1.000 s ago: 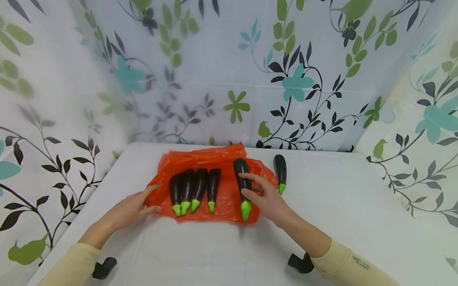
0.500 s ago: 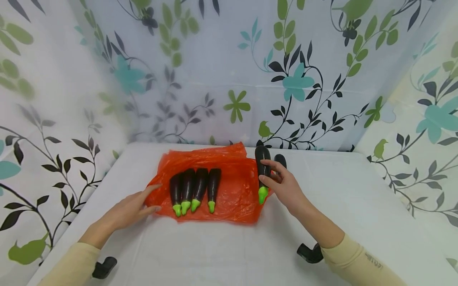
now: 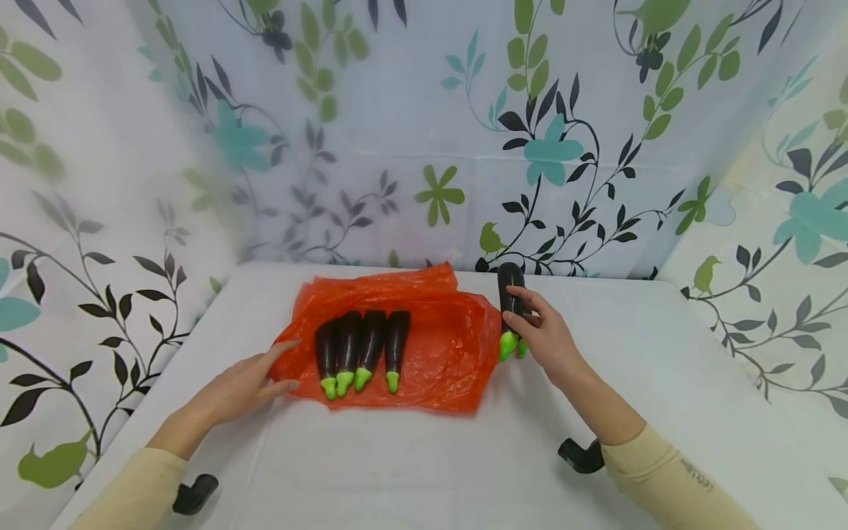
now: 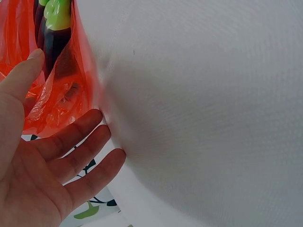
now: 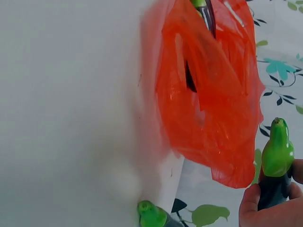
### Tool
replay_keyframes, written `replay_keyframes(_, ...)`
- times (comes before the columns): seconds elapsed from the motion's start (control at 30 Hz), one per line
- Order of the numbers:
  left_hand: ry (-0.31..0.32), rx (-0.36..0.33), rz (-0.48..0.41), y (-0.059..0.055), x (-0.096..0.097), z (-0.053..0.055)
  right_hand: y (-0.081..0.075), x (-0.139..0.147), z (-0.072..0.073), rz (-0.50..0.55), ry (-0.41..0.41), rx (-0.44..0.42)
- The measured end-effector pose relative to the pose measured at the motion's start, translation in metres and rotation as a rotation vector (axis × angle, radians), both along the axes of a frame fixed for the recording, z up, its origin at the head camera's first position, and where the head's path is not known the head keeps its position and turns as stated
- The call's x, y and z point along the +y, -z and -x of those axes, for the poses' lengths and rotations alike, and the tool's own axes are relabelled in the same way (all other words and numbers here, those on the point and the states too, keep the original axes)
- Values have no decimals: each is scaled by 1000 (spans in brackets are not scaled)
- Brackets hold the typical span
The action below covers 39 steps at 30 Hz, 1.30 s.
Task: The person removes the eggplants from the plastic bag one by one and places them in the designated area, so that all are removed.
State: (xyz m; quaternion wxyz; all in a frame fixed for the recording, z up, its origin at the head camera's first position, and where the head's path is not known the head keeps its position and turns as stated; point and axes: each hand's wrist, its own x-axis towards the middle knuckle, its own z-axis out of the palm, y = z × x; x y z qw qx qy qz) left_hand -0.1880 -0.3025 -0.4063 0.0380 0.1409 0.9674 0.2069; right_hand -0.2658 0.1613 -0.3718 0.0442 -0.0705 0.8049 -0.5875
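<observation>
My right hand (image 3: 548,333) grips a dark eggplant (image 3: 510,302) with a green stem end, just off the right edge of a red plastic bag (image 3: 450,361). A second eggplant (image 5: 154,215) lies beside it, mostly hidden by the hand in the head view; its green end shows in the right wrist view. Several eggplants (image 3: 347,346) lie side by side on the left part of the bag, green ends toward me. At the bag's left edge is my left hand (image 3: 241,386), fingers fairly straight and spread, thumb and fingers touching the red plastic.
A white-covered table (image 3: 371,471) spreads beneath everything. Leaf-printed curtains (image 3: 397,147) hang behind it and at both sides. Black wrist fittings (image 3: 583,455) sit near both sleeves.
My right hand has carried the eggplant from over the right part of the bag, up and to the right, past its edge beside the other eggplant. My left hand stays in place.
</observation>
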Motion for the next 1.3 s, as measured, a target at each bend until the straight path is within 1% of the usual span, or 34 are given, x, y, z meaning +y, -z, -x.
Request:
replay_keyframes(0.17, -4, -13, -8, -1, 0, -1, 1, 8, 7, -2, 27, -14)
replay_keyframes(0.33, -4, -15, 2, -1, 0, 0, 5, 18, 16, -3, 47, -28)
replay_keyframes(0.63, 4, -1, 5, -1, 0, -1, 15, 36, 29, -73, 59, -26)
replay_keyframes(0.9, 6, 4, -7, -1, -1, -1, 24, 47, 39, -108, 94, -49)
replay_keyframes(1.07, 5, -7, -5, -1, -1, 0, 29, 52, 45, -131, 118, -61)
replay_keyframes(1.23, 1, -6, -11, -1, -1, 0, 33, 56, 50, -153, 116, -76)
replay_keyframes(1.3, 7, 6, -9, -1, 0, -1, 34, 57, 52, -161, 113, -85)
